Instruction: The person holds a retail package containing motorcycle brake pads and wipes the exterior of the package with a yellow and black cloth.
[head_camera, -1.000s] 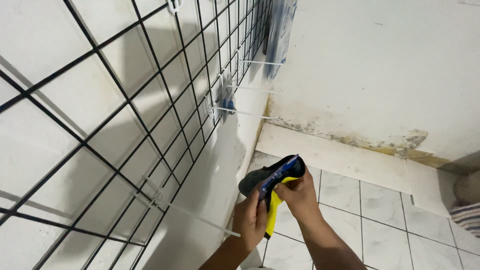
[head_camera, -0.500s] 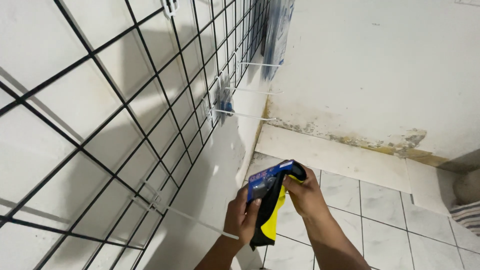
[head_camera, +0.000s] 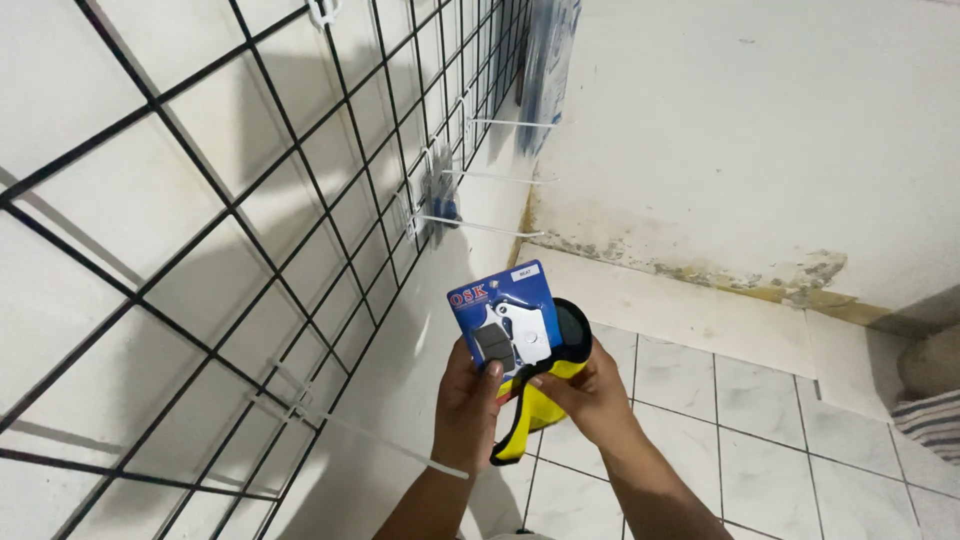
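Note:
My left hand (head_camera: 466, 410) holds a small blue blister card (head_camera: 503, 317) by its lower edge, thumb on its front; the card carries two small flat parts, one dark and one white. My right hand (head_camera: 590, 395) grips a black and yellow bag (head_camera: 545, 395) just behind and below the card. Both hands are raised beside a black wire grid panel (head_camera: 300, 200) fixed to the white wall on the left.
White display hooks (head_camera: 485, 228) stick out of the grid; a nearer one (head_camera: 390, 445) passes by my left wrist. Blue packaged items (head_camera: 548, 60) hang at the grid's far end. White floor tiles (head_camera: 760, 430) lie below, with a striped cloth (head_camera: 925, 420) at the right edge.
The blue card has come up out of the black and yellow bag and now faces me upright, held by my left hand. Both hands have risen slightly.

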